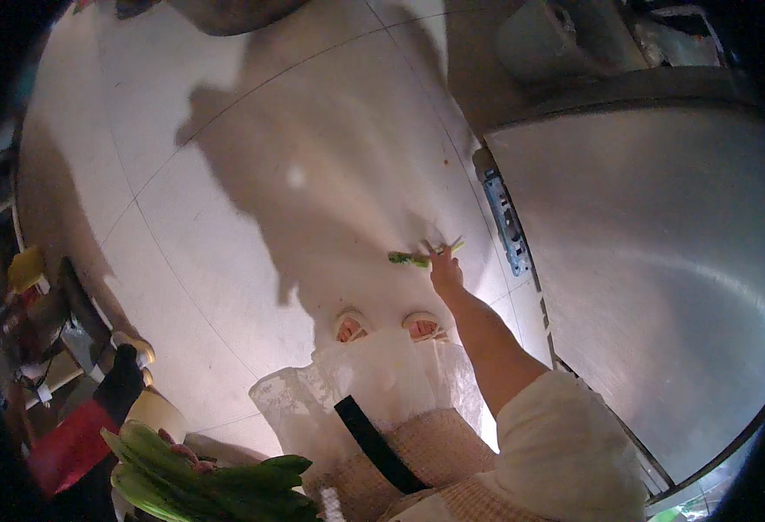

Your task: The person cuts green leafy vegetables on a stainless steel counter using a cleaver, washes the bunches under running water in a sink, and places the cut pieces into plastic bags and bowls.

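My right hand (446, 269) reaches down to the pale tiled floor (226, 196), just in front of my feet. Its fingers are on a short green vegetable stalk (410, 259), whose paler end sticks out on the right side. At the lower left, near the camera, is a large bunch of long green vegetables (206, 483), too dim to name more exactly. Only fingertips of my left hand (192, 455) show, curled over this bunch; the rest of that hand is hidden behind it.
A steel-topped unit (650, 261) stands along my right side, with a blue part (505, 222) at its base. A person's red garment (72, 447) and dark leg show at the left, near cluttered items (49, 339). A dark rounded container (232, 13) is ahead.
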The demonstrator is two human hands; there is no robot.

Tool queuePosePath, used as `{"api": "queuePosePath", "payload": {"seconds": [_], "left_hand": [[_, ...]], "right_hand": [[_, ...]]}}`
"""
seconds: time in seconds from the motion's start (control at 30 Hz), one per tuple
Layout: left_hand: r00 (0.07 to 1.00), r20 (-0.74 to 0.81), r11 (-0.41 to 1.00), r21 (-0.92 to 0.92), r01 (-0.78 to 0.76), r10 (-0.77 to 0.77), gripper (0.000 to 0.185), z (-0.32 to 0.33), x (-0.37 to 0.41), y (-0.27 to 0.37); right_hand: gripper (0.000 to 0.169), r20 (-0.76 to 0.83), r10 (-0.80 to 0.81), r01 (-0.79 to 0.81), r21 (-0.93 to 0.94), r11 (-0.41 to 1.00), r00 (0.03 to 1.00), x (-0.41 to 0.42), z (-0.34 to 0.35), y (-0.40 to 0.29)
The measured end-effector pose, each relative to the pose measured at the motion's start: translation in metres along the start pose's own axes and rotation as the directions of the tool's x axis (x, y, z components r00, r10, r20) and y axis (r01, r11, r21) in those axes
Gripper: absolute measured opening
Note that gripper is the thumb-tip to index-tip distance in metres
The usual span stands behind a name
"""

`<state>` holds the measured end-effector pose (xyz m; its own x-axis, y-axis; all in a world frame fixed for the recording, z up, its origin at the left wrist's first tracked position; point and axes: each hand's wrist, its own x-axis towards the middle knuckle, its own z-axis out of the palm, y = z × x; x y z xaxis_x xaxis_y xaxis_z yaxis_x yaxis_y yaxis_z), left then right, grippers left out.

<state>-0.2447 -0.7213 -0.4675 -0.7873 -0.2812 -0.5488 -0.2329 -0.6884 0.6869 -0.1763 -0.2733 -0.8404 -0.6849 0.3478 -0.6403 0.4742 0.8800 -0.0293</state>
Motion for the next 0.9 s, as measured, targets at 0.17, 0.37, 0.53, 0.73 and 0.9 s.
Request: {"api": "queuePosePath", "payload": {"seconds": [0.17, 0.37, 0.53, 0.73, 0.9], "left_hand": [[1.0, 0.026, 1.0, -0.005, -0.01, 0.01, 0.062, 0.007, 0.02, 0.011], [0.993, 0.038, 0.993, -0.037, 0.114, -0.112, 0.058, 0.049, -0.001, 0.044], [0.948, 0.165, 0.958, -0.044, 0.282, -0.272, 0.056, 0.124, -0.054, 0.06], [0.728, 0.501, 0.874, 0.142, 0.464, -0.468, 0.053, 0.301, -0.111, 0.063], [0.637, 0.689, 0.91, 0.08, 0.406, -0.345, 0.05, 0.405, -0.226, 0.092]], "right_hand": [[0.023, 0.06, -0.117, 0.113, 0.053, 0.992, 0.991, 0.003, 0.003, 0.016], [0.024, 0.051, -0.027, 0.001, 0.451, 0.893, 0.998, -0.087, -0.122, -0.041], [0.012, -0.139, -0.026, 0.129, 0.808, 0.575, 0.99, -0.231, -0.261, -0.08], [0.022, -0.706, -0.02, 0.628, 0.616, 0.476, 0.708, -0.526, -0.588, -0.067], [0.022, -0.965, 0.263, 0.637, 0.203, 0.744, 0.0, -0.662, -0.675, 0.134]]}}
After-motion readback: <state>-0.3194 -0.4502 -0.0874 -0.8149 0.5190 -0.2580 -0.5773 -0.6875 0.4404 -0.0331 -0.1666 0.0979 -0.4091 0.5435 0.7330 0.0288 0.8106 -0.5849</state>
